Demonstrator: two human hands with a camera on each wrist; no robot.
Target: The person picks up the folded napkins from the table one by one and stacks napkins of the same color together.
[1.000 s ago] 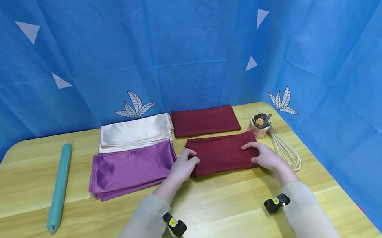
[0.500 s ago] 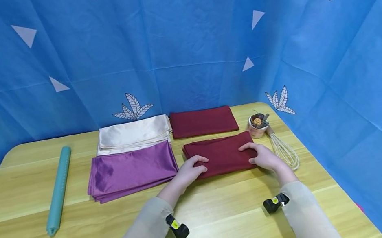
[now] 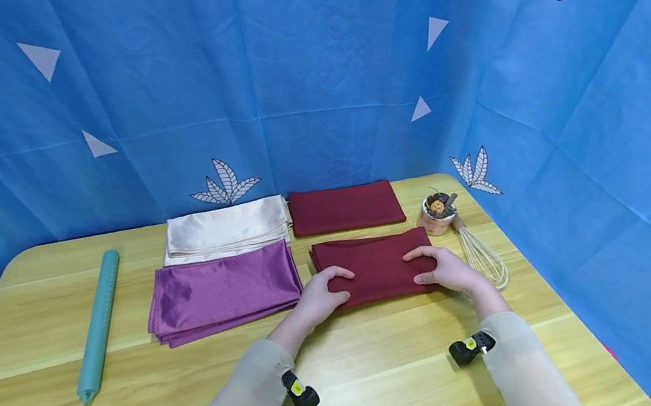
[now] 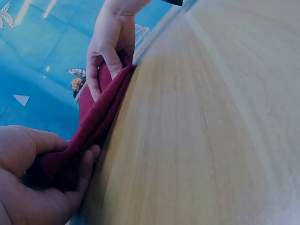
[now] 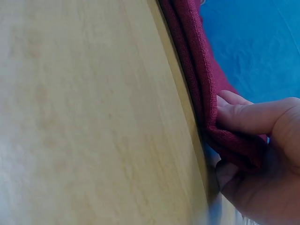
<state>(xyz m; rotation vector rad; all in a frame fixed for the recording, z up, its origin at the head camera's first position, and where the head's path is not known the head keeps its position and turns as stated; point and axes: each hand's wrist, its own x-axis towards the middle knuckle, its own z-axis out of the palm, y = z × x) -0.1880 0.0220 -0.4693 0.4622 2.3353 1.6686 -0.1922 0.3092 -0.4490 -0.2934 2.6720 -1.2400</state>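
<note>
A folded dark red cloth (image 3: pixel 373 269) lies near the middle of the table, with both hands at its near side. My left hand (image 3: pixel 319 294) grips its left end. In the left wrist view, the left hand (image 4: pixel 33 173) has fingers on both faces of the layered edge. At the right end my right hand (image 3: pixel 449 269) holds the cloth. The right wrist view shows the right hand (image 5: pixel 267 150) pinching the folded corner (image 5: pixel 225 140), with fingers above and below it. Part of each hand's fingers is hidden by the fabric.
Behind lies a second folded dark red cloth (image 3: pixel 345 208). To the left are a white satin cloth (image 3: pixel 225 228) and a purple cloth (image 3: pixel 224 288); farther left, a teal rod (image 3: pixel 99 328). A small decorated pot (image 3: pixel 438 218) and a whisk (image 3: pixel 485 256) stand close beyond the right hand.
My left hand has moved a little right and nearer, farther over the cloth's left end. The front edge of the cloth has shifted slightly toward me. My right hand has barely moved.
</note>
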